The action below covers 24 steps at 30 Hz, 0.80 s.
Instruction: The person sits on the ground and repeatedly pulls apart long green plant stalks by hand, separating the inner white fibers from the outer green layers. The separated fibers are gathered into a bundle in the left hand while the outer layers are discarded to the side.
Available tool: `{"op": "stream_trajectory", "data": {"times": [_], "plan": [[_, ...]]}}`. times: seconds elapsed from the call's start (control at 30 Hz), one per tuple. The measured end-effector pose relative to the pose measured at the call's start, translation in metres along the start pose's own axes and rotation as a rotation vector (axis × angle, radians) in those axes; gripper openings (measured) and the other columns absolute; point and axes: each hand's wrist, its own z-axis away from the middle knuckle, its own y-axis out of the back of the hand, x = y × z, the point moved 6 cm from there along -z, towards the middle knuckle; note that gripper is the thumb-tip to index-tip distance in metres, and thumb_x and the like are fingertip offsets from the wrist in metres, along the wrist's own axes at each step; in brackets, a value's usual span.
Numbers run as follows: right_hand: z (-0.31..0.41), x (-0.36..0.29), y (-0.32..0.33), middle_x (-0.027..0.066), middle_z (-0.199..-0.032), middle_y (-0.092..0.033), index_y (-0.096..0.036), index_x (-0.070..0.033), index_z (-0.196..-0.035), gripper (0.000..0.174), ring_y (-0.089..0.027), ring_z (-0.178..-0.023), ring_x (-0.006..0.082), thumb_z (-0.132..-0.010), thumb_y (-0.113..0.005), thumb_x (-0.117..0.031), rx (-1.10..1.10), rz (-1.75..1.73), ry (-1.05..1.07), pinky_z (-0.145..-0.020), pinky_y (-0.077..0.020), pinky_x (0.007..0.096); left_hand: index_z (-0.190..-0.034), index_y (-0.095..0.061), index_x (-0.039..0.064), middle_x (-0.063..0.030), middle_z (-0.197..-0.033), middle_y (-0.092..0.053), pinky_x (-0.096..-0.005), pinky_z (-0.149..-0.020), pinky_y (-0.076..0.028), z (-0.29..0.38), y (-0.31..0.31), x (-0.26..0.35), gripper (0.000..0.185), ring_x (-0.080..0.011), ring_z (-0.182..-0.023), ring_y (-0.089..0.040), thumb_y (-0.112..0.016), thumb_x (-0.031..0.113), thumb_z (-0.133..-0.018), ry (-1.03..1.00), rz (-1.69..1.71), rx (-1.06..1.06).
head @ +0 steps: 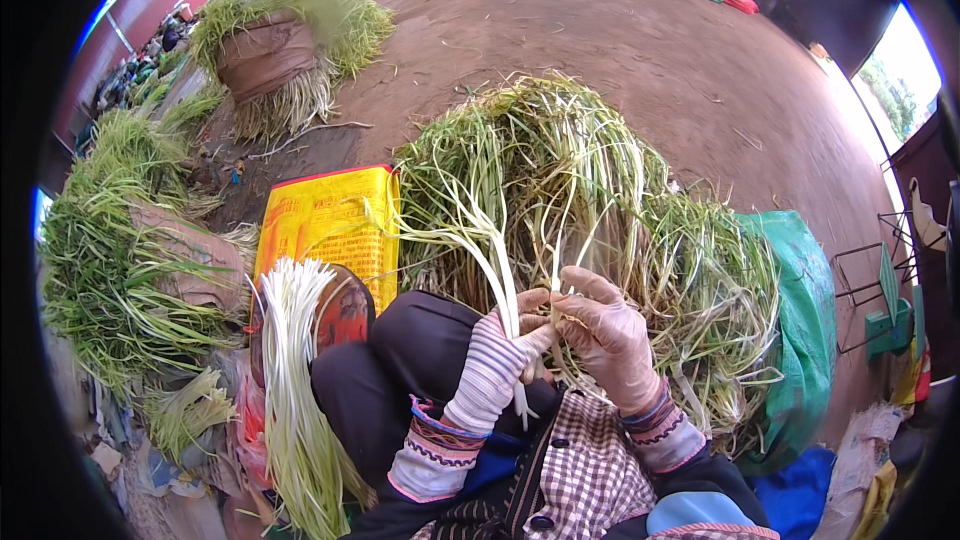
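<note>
My left hand (499,360), in a striped knit glove, grips a few peeled white-stemmed stalks (499,262) of a chive-like vegetable. Their pale leaves fan up and to the left, and the lower ends stick out below the palm. Close beside it, my right hand (609,334), in a thin translucent glove, pinches a thinner stalk (556,259) between thumb and fingertips. The fingers of both hands nearly meet there. Just beyond them lies a large heap of unpeeled green stalks (540,150) with dry, brownish leaves. A bundle of clean white stalks (289,360) lies left of my knees.
A yellow printed bag (330,217) lies beside the heap. Wrapped bundles of greens stand at the left (127,232) and the far left (274,56). At the right are a green plastic sheet (799,315) and a metal-framed object (889,307). Bare earthen floor (637,37) stretches beyond.
</note>
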Motion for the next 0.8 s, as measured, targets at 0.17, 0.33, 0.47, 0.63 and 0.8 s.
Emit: {"op": "stream_trajectory", "data": {"times": [0.17,0.33,0.47,0.63,0.8], "plan": [[-0.006,0.005,-0.002,0.0192,-0.122,-0.066,-0.069,-0.005,-0.098,0.017,-0.07,-0.1,0.0315,-0.083,-0.076,-0.006,-0.026,-0.126,-0.023,-0.08,-0.0571,0.035,-0.135,-0.049,-0.003,-0.0058,-0.089,-0.067,-0.0194,-0.041,-0.038,-0.002,0.004,-0.002,0.05,-0.0065,-0.047,-0.051,-0.071,0.005,-0.091,-0.012,0.01,0.014],[0.004,-0.006,0.004,0.0156,-0.122,-0.065,-0.062,-0.006,-0.095,0.018,-0.069,-0.097,0.0314,-0.081,-0.072,-0.001,-0.021,0.09,0.089,-0.075,-0.057,0.0374,-0.137,-0.046,-0.005,-0.0086,-0.093,-0.069,-0.0195,-0.042,-0.039,-0.003,0.007,-0.002,0.052,-0.0055,-0.046,-0.049,-0.069,0.004,-0.092,-0.007,0.059,0.013],[0.046,0.018,0.016,0.0109,-0.119,-0.066,-0.058,-0.008,-0.089,0.019,-0.066,-0.079,0.0258,-0.08,-0.072,0.0,0.02,0.391,0.051,-0.065,-0.0551,0.0382,-0.138,-0.045,-0.005,-0.014,-0.104,-0.072,-0.0194,-0.043,-0.04,-0.005,0.01,-0.002,0.05,-0.0041,-0.044,-0.045,-0.065,0.002,-0.093,-0.027,0.079,0.022],[0.108,0.119,0.049,0.0097,-0.099,-0.066,-0.062,-0.007,-0.095,0.005,-0.064,-0.064,0.0256,-0.091,-0.064,-0.007,-0.14,0.754,-0.594,-0.056,-0.0541,0.0397,-0.137,-0.046,-0.005,-0.0114,-0.099,-0.072,-0.0196,-0.041,-0.038,-0.005,0.01,-0.004,0.049,-0.0039,-0.044,-0.045,-0.066,0.0,-0.092,-0.055,0.061,0.04],[0.097,0.098,0.063,0.0122,-0.103,-0.069,-0.068,-0.004,-0.106,0.016,-0.071,-0.084,0.0243,-0.095,-0.063,-0.014,-0.044,0.576,-0.432,-0.069,-0.0582,0.0367,-0.137,-0.045,-0.004,-0.0113,-0.097,-0.073,-0.0194,-0.04,-0.038,-0.006,0.007,-0.004,0.051,-0.006,-0.045,-0.049,-0.067,-0.001,-0.092,-0.069,0.01,0.059]]}}
